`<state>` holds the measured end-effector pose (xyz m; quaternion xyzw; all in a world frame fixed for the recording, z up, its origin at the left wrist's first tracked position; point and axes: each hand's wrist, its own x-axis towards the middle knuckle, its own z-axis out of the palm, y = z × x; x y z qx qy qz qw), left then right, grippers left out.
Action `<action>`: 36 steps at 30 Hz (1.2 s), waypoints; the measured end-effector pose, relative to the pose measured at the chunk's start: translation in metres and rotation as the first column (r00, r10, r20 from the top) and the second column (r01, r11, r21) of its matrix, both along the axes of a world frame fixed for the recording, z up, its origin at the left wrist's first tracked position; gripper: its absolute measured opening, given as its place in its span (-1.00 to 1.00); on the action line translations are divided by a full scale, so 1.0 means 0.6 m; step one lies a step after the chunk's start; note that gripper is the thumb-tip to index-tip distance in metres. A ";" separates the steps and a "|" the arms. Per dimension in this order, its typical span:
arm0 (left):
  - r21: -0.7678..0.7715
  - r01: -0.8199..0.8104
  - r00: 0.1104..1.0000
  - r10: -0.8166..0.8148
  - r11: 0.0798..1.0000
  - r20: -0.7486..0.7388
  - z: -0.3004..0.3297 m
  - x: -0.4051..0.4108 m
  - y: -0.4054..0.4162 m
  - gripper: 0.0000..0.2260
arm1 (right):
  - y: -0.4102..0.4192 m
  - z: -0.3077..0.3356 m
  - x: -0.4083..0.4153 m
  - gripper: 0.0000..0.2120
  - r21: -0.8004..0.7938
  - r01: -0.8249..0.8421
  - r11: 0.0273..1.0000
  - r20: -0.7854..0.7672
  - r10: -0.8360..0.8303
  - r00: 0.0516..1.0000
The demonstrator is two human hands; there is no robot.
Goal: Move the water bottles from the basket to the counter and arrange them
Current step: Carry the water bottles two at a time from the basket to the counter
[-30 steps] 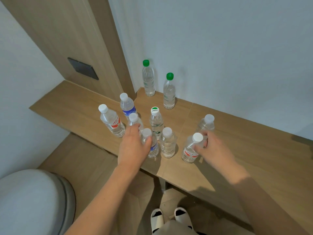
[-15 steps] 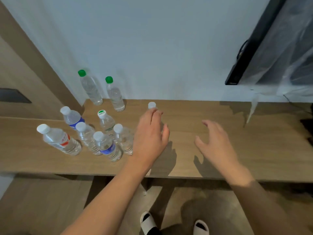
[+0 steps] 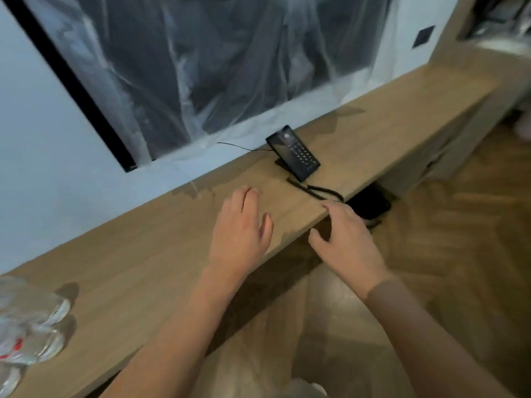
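Note:
My left hand [image 3: 241,234] hovers over the wooden counter [image 3: 143,268], fingers relaxed and holding nothing. Past the counter's front edge, my right hand [image 3: 347,242] is spread open and empty too. Only a blurred clear water bottle [image 3: 26,326] with a red label shows, at the far left edge on the counter. The other bottles are out of view. No basket is visible.
A black desk phone [image 3: 293,153] with a coiled cord [image 3: 316,192] stands on the counter ahead of my hands. Behind it is a plastic-covered dark screen [image 3: 215,67] on the wall. A dark object [image 3: 370,203] lies on the parquet floor under the counter edge.
The view has swung right along the counter, away from the group of bottles. Both hands let go of the bottles and now hang empty near the phone.

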<state>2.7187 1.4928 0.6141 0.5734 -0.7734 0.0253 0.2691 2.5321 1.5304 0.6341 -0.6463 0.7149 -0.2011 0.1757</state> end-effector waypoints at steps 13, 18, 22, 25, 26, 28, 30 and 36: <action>0.031 0.551 0.835 -0.551 0.834 -0.017 -0.021 -0.563 -0.106 -0.68 | 0.077 -0.006 -0.492 -0.46 0.063 0.584 0.809 0.076 -0.587 0.806; 0.053 0.637 0.771 -0.635 0.769 -0.048 -0.046 -0.738 -0.199 -0.68 | 0.007 -0.023 -0.633 -0.45 0.060 0.633 0.771 0.037 -0.636 0.771; 0.066 0.665 0.747 -0.662 0.744 -0.062 -0.045 -0.879 -0.298 -0.67 | -0.080 -0.019 -0.768 -0.45 0.026 0.660 0.751 0.004 -0.661 0.751; 0.047 0.694 0.719 -0.687 0.719 -0.100 -0.032 -0.989 -0.374 -0.67 | -0.148 -0.006 -0.864 -0.46 0.027 0.661 0.750 -0.019 -0.661 0.750; 0.033 0.709 0.703 -0.703 0.704 -0.106 -0.029 -1.028 -0.397 -0.67 | -0.168 -0.004 -0.896 -0.46 0.010 0.662 0.750 -0.030 -0.661 0.749; 0.030 0.731 0.680 -0.725 0.682 -0.111 -0.022 -1.104 -0.433 -0.68 | -0.202 0.000 -0.959 -0.46 -0.021 0.675 0.737 -0.039 -0.676 0.736; 0.055 0.748 0.663 -0.740 0.661 -0.117 -0.017 -1.171 -0.460 -0.68 | -0.229 0.000 -1.020 -0.46 -0.025 0.702 0.712 -0.026 -0.702 0.711; 0.126 0.784 0.618 -0.783 0.608 -0.071 -0.040 -1.388 -0.559 -0.68 | -0.307 -0.038 -1.235 -0.47 0.010 0.762 0.648 -0.013 -0.762 0.648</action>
